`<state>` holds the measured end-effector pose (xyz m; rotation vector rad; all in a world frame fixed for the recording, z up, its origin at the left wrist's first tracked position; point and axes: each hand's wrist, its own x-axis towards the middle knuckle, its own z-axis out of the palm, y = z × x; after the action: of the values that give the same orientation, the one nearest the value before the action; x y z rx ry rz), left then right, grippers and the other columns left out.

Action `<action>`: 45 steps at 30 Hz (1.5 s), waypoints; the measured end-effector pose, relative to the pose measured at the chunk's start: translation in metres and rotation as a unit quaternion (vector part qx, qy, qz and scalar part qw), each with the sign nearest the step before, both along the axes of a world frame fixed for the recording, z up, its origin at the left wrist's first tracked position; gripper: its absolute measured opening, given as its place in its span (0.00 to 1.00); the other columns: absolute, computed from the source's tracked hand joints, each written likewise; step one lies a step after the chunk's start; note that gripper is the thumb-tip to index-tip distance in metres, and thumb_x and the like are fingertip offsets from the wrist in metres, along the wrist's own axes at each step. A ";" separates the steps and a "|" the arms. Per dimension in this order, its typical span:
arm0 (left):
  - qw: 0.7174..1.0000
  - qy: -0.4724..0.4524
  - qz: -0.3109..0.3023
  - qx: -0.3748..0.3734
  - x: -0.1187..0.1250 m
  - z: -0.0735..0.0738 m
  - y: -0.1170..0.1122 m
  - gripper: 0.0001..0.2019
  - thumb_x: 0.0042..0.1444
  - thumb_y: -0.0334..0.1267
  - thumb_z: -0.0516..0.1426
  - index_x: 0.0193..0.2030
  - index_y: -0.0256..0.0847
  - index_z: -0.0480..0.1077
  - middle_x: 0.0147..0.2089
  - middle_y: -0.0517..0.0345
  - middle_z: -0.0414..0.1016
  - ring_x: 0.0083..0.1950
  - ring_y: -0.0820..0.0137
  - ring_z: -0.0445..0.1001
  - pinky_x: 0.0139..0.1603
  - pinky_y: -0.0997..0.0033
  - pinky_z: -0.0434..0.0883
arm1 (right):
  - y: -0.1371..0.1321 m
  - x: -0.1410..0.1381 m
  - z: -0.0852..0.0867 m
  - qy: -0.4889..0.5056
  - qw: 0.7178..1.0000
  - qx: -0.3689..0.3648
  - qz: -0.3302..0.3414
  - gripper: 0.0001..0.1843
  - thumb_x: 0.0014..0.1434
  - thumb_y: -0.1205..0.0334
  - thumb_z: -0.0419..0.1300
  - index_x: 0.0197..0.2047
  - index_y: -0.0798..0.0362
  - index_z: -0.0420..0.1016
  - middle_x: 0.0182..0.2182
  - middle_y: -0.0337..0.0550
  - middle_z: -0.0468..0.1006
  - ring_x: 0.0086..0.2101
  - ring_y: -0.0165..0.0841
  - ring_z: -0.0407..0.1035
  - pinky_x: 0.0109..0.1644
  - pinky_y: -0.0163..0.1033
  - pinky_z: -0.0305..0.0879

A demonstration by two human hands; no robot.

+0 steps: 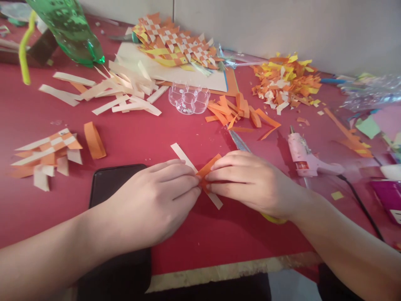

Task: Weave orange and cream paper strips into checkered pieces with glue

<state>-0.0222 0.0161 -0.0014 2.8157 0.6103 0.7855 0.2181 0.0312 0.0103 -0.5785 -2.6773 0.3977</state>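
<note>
My left hand [163, 196] and my right hand [250, 179] meet over the table, fingertips pinched together. Between them an orange paper strip [209, 166] crosses a cream paper strip [184, 157], whose lower end sticks out below my fingers. Where the two strips cross is partly covered by my fingertips. Under my right hand lies a pair of scissors [238, 141], blade and a bit of yellow handle showing. Off to the left rests a woven orange and cream paper piece [52, 146], with a folded orange strip [94, 141] beside it.
Cream strips [125, 90], a clear flower-shaped palette [189, 98], orange strips [239, 110] and paper scraps [286, 81] lie farther back. A pink glue gun [302, 156] with its cord stands right. A black phone [109, 179] lies under my left forearm. A green bottle [67, 29] is back left.
</note>
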 end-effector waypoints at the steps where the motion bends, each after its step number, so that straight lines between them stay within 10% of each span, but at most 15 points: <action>1: 1.000 -0.002 -0.004 -0.002 0.000 0.000 0.000 0.14 0.62 0.25 0.50 0.37 0.29 0.79 0.37 0.47 0.82 0.41 0.59 0.80 0.47 0.57 0.79 | 0.000 0.000 0.000 -0.001 1.000 0.001 0.000 0.12 0.68 0.68 0.54 0.39 0.54 0.80 0.45 0.44 0.83 0.45 0.35 0.74 0.48 0.45 0.68; 45: 1.000 0.023 0.000 -0.022 -0.001 0.001 -0.004 0.13 0.62 0.26 0.51 0.44 0.30 0.78 0.40 0.45 0.81 0.46 0.55 0.77 0.47 0.56 0.80 | -0.010 0.002 -0.008 -0.028 0.997 0.007 -0.078 0.11 0.67 0.66 0.57 0.35 0.49 0.80 0.35 0.36 0.80 0.42 0.32 0.64 0.54 0.44 0.56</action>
<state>-0.0233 0.0126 -0.0006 2.8002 0.6272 0.7014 0.2197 0.0211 0.0019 -0.8002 -2.6621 0.3232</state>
